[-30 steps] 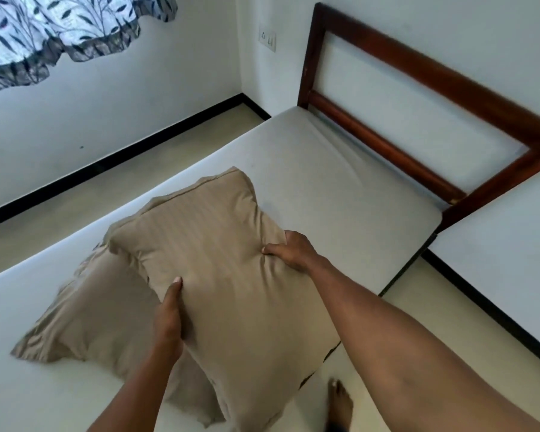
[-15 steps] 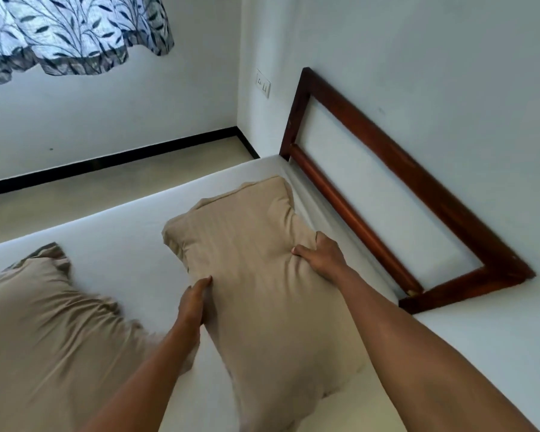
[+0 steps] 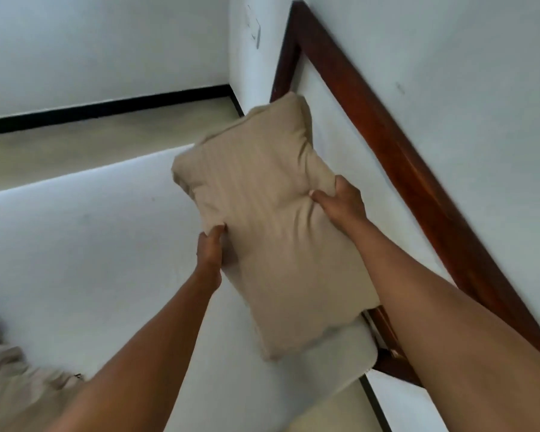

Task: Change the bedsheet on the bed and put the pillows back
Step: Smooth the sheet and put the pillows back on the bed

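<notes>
Both hands pinched the tan pillow [image 3: 272, 232] at its long sides, the left hand [image 3: 210, 251] and the right hand [image 3: 343, 204] holding it over the bed [image 3: 75, 260] by the headboard [image 3: 387, 145], where it looked light, soft and easy to grip.

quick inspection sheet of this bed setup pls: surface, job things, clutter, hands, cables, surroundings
surface: white-covered bed, mostly smooth
job's things: beige pillow held up near the headboard; second pillow lies at the lower left, blurred
clutter: nothing seen
grippers: left hand grips the beige pillow's left edge; right hand grips its right edge
cables: nothing seen
surroundings: white walls, wall switch, pale floor, black skirting
</notes>
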